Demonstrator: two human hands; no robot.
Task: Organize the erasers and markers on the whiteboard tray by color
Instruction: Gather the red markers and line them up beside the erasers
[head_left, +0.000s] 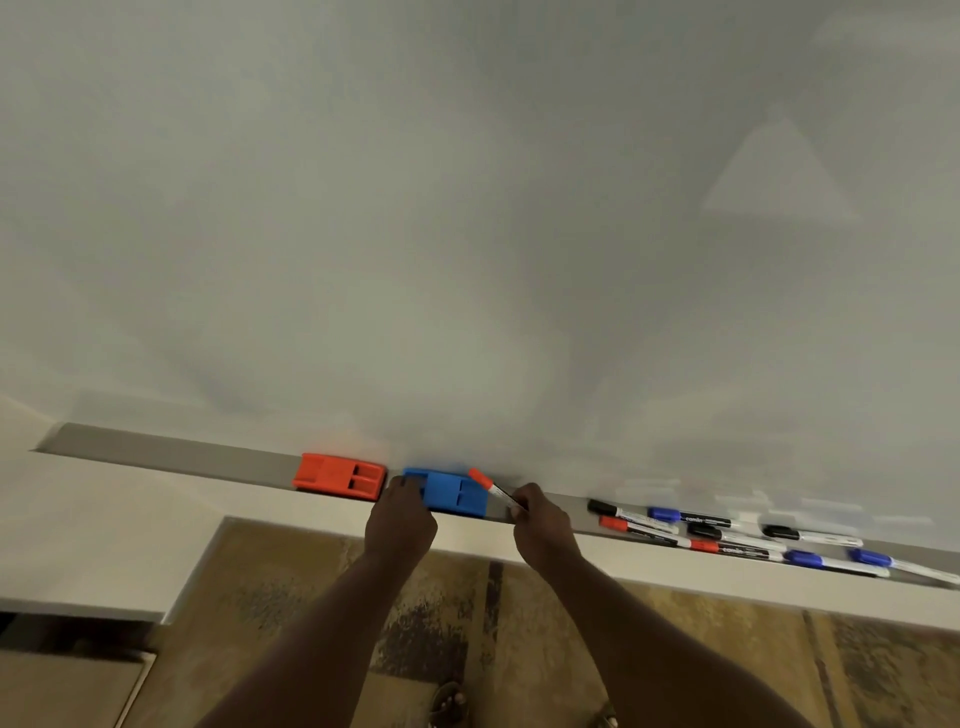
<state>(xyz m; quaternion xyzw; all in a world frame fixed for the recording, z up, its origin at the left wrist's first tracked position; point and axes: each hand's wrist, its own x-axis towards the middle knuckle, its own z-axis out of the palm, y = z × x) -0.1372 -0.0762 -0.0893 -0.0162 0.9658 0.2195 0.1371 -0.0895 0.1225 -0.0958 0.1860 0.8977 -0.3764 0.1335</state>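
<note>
A grey tray (171, 457) runs along the bottom of the whiteboard. On it lie a red eraser (338, 476) and, to its right, a blue eraser (453, 492). My left hand (400, 525) grips the blue eraser's left end. My right hand (543, 525) holds a red-capped marker (491, 487), tilted with its cap up over the blue eraser's right end. Further right on the tray lie several markers: black-capped (602, 507), blue-capped (665, 515) and red-capped (615, 524), mixed together.
The whiteboard (467, 234) fills the upper view. Below the tray is a cream wall ledge (130, 535), then a patterned brown floor (322, 597) with my sandalled feet (451, 701) showing. More blue-capped markers (805, 560) lie at the tray's far right.
</note>
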